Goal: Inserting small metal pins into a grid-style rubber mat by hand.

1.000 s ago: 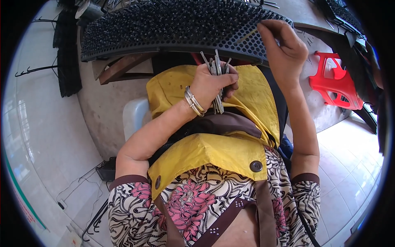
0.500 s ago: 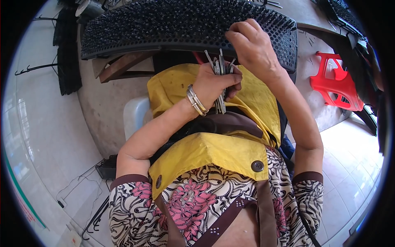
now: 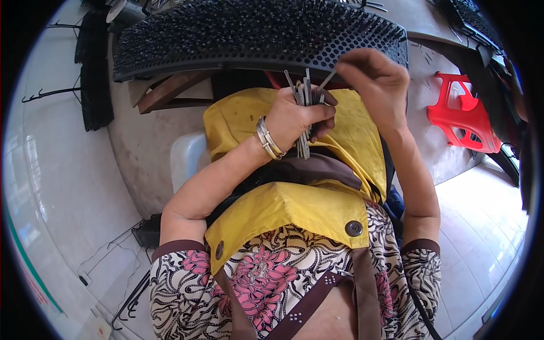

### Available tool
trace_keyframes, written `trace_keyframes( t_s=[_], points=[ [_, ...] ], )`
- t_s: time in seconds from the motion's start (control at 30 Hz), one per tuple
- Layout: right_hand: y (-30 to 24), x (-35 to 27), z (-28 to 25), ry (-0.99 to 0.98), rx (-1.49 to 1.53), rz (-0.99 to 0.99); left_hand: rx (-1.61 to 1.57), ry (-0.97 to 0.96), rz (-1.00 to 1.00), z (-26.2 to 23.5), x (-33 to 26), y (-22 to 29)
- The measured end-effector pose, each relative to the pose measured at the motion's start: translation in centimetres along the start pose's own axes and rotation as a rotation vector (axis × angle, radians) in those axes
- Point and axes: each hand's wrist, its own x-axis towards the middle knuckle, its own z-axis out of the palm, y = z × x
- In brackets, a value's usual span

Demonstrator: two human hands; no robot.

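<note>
Your left hand (image 3: 294, 116) grips the bundle of metal pins (image 3: 305, 122), fingers wrapped tight, above the yellow apron (image 3: 277, 207). Your right hand (image 3: 374, 85) pinches one pin (image 3: 327, 79) below the perforated black mat (image 3: 255, 31); draw it straight, keeping the bundle steady.

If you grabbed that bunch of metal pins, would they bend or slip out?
Probably not bend: the pins stick up straight and thin from the left hand, so they look stiff. They look smooth, so a loose one might slide out. The right hand pinches just one, which hints they are light.
</note>
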Motion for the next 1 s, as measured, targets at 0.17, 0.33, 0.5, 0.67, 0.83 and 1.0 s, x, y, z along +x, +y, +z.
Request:
trace_keyframes(
  t_s=[0.17,0.33,0.5,0.67,0.83,1.0],
  points=[
    [-0.6,1.7,-0.2,0.304,-0.335,-0.453,0.004,-0.015,-0.035,-0.7,0.2,-0.9],
    [1.0,3.8,0.3,0.270,-0.552,-0.965,-0.018,-0.066,-0.058,-0.6,0.5,-1.4],
    [2.0,4.8,1.1,0.076,-0.660,-1.101,-0.011,-0.077,-0.066,-0.9,0.7,-1.5],
    [1.6,4.6,1.6,-0.105,-0.791,-1.049,0.002,-0.070,-0.053,-0.9,0.6,-1.5],
    [1.5,3.8,1.5,0.031,-0.750,-0.951,-0.004,-0.109,-0.028,-0.7,0.7,-1.4],
    [-0.9,0.5,-0.2,-0.162,-0.292,-0.107,0.015,-0.219,-0.074,0.0,0.7,-0.3]
  ],
)
